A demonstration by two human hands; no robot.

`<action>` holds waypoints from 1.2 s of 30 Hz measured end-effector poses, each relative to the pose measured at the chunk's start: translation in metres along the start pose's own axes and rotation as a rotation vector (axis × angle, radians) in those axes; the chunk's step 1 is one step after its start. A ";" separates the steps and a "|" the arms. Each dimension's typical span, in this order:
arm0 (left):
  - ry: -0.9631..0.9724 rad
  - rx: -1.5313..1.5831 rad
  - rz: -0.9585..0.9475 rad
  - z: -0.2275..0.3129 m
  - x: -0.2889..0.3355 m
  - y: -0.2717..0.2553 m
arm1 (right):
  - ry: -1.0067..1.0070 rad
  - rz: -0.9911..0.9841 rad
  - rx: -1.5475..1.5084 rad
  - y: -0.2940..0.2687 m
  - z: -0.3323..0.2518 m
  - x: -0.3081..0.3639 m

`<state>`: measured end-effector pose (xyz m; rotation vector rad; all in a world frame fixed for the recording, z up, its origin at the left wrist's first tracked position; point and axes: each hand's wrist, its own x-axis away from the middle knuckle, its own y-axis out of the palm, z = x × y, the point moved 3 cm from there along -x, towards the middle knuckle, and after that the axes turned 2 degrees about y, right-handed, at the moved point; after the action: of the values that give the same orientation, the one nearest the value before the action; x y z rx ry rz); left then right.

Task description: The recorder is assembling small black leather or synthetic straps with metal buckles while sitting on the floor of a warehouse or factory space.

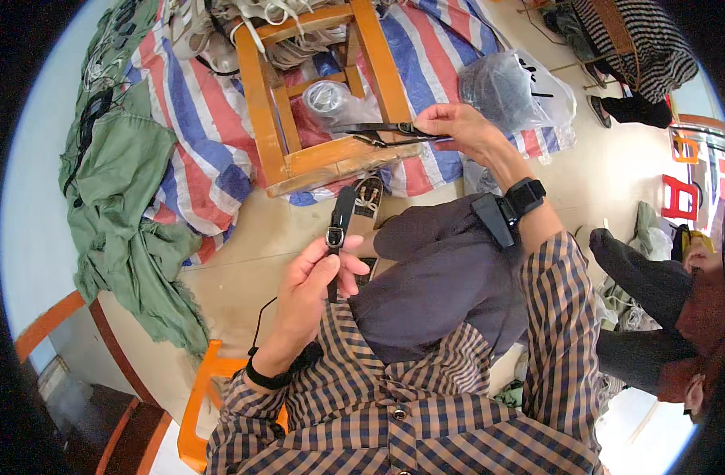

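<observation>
My left hand (pixel 300 289) is closed on a black buckled strap (pixel 343 210), pinched just below its silver buckle. The strap's free end points upward, above my lap. Farther off and to the right, my right hand (pixel 469 133) pinches thin black straps (pixel 378 127), with a small buckle by the fingertips. Those straps stretch leftward over the near edge of a wooden stool frame (pixel 323 162). Inside the frame lies a round item in clear plastic (pixel 325 97). My fingers partly hide both held pieces.
Pale straps (pixel 299 47) heap on the stool's far side. Under it spreads a striped tarp (pixel 196 103); green cloth (pixel 133 158) lies left. A clear plastic bag (pixel 497 91) sits at right. An orange plastic stool (pixel 208 380) is by my left elbow. Another person's dark-clothed leg (pixel 639 269) is at right.
</observation>
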<state>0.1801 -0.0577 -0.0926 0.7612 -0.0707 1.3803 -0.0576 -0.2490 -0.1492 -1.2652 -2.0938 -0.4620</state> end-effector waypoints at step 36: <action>-0.030 0.036 0.001 -0.006 0.000 -0.005 | -0.530 0.394 -0.184 0.007 -0.041 0.045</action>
<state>0.1827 -0.0545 -0.0992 0.8121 -0.0693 1.3740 -0.0520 -0.2406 -0.0888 -2.0328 -2.1618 -0.1500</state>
